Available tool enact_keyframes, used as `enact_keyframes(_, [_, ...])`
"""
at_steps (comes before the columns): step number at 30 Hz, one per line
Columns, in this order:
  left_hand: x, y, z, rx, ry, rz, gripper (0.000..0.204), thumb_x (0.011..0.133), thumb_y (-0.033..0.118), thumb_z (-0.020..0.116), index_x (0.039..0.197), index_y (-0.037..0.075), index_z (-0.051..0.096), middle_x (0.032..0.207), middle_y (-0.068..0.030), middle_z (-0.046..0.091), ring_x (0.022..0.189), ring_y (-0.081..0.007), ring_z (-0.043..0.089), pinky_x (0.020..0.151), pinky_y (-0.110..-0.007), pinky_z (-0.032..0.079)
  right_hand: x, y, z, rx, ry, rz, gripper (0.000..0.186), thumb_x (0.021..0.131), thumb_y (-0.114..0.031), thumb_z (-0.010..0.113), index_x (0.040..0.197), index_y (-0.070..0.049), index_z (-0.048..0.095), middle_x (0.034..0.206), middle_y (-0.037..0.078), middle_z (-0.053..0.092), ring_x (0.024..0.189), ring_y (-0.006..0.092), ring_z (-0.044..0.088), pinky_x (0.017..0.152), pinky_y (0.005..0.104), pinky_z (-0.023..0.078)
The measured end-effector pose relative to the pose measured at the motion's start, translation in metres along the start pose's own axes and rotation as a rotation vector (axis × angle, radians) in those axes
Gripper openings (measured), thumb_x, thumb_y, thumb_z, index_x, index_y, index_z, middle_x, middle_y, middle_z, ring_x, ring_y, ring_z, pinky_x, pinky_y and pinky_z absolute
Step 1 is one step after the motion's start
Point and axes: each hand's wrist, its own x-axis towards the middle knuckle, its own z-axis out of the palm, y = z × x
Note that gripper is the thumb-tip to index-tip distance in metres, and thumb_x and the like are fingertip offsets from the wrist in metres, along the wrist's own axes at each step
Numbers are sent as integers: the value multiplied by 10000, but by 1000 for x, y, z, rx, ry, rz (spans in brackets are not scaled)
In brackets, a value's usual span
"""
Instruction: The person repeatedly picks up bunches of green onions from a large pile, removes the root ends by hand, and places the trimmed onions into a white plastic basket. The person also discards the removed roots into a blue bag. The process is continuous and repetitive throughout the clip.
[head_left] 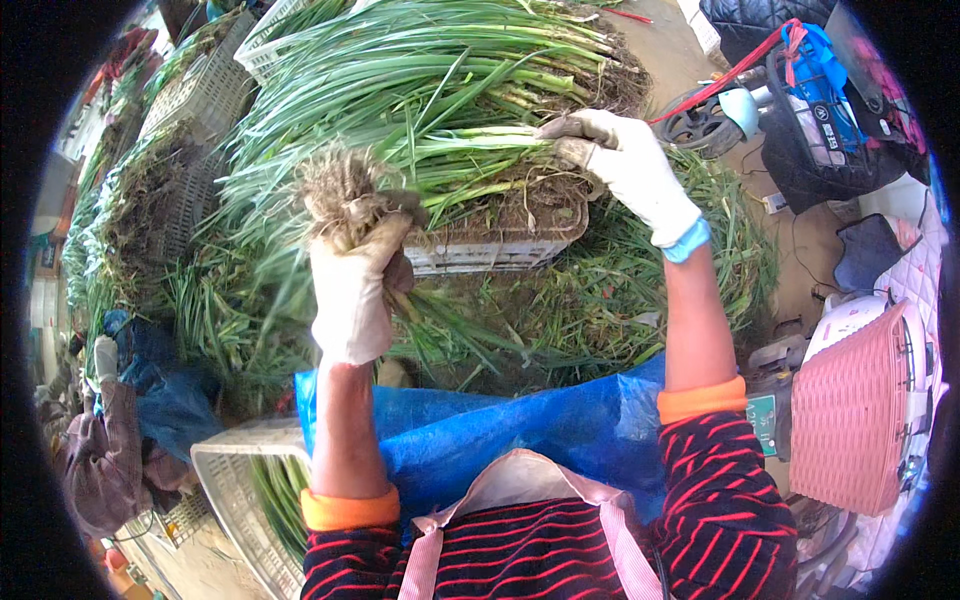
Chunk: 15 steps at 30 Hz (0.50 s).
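Note:
My left hand point(352, 295), in a dirty white glove, is closed around a bunch of what looks like green garlic point(345, 185). Its muddy roots point up, and its leaves hang below the fist, partly blurred. My right hand point(632, 172), gloved too, has its fingertips pinched on the root end of pale stalks point(490, 138) at the near edge of a big pile point(430, 85). That pile lies with leaves to the left and roots to the right, on an upturned-looking white plastic crate point(490, 257) with soil on its top.
Loose leaf trimmings point(590, 310) cover the ground around the crate. A blue plastic sheet point(520, 430) lies across my lap. At lower left stands a white crate point(225, 455) with stalks. Another person's sleeve point(105, 450) shows at far left; a pink basket point(850, 415) is at right.

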Motion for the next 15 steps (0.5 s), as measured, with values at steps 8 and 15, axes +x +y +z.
enact_keyframes(8, [-16,-4,12,251,-2,159,193,819,37,656,1011,31,663,847,8,659,572,-45,471,501,-230,380,-13,-58,12,-209,-238,12,184,830,-202,646,974,-97,693,855,90,638,874,248,595,793,352,462])
enact_keyframes(15, [-4,-45,10,709,-412,167,276,806,186,697,1045,52,663,938,-142,696,781,-219,661,742,-297,503,-52,-49,40,-320,-77,-270,353,777,-231,586,1089,-73,632,1047,172,624,984,353,575,878,426,463])
